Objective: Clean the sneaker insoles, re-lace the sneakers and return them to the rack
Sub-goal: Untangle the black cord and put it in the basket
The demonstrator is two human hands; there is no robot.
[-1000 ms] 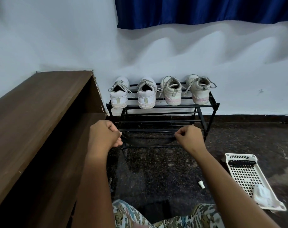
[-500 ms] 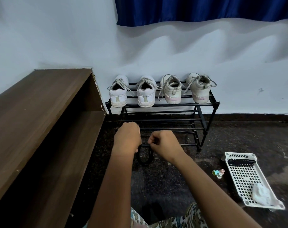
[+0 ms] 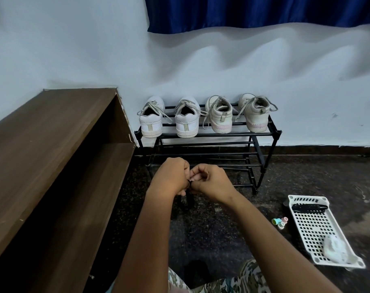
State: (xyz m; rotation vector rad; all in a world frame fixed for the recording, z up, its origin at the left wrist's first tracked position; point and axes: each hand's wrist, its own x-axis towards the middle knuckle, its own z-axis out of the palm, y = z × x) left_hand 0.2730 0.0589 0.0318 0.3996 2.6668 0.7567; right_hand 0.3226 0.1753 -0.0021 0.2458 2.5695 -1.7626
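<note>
Several white sneakers stand heel-out on the top tier of a black metal rack (image 3: 272, 134): a plain white pair (image 3: 151, 121) on the left and a pair with pink soles (image 3: 221, 118) on the right, all with laces hanging loose. In front of the rack my left hand (image 3: 171, 178) and my right hand (image 3: 209, 180) meet, both pinching a black shoelace (image 3: 185, 203). The lace hangs below them in a folded loop above the dark floor.
A brown wooden shelf unit (image 3: 53, 144) runs along the left. On the floor at right lies a white perforated tray (image 3: 315, 227) holding another black lace (image 3: 308, 207) and a white cloth (image 3: 336, 249). Small coloured caps (image 3: 280, 222) lie beside it.
My hands were spread apart with the lace stretched between them; they have come together, folding the lace into a hanging loop, and now touch.
</note>
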